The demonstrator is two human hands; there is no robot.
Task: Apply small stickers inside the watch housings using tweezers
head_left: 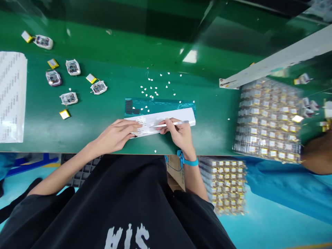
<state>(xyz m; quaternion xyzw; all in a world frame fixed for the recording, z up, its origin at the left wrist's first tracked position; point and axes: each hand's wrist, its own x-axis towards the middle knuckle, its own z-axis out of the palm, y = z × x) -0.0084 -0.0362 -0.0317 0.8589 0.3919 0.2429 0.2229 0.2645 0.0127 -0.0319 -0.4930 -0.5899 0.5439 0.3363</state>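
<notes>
A white sheet of small printed labels (178,114) lies slanted near the table's front edge, its right end slightly curled. My left hand (116,135) grips the sheet's left end, fingers together over the printed part. Pinched in my right hand (178,133) are pale, pointed tweezers (166,125), their tip pointing left at the labels. Under the sheet shows a teal strip with dark marks (160,103). Several small white teardrop-shaped pieces (151,97) lie scattered behind it.
Several opened small white devices (69,98), some with wired yellow-edged batteries (64,114), lie on the left of the green table (103,107). A large printed sheet (11,97) sits far left. Stacked clear trays (269,121) stand right, under a white post (275,60). Another person's arm (317,152) is beyond.
</notes>
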